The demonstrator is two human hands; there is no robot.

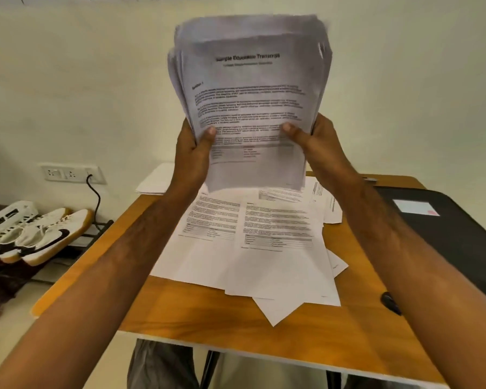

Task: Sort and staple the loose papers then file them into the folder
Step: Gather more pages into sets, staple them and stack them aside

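Papers [250, 99] in a thick, ragged white stack we raise upright above our wooden table [208, 313], left hand [192, 153] and right hand [317, 141] both gripping its lower edges, thumbs pressed on front, more sheets [253, 248] scattered flat below, black folder [443, 228] at right

White papers [250, 102]; black folder [455, 234]; orange-brown table [208, 313].

This looks like a room in a home pressed into use as a study corner, though little of it shows. A small wooden desk [236, 327] stands against a plain cream wall [68, 94]. At nine o'clock a white switch-and-socket plate [70, 173] sits low on that wall with a black cord [95, 197] plugged in. Below it, at eight o'clock, pairs of sneakers [44, 234] rest on a low shoe rack [96, 231]. Printed sheets [264, 248] litter the desk, with a black folder [446, 228] at three o'clock.
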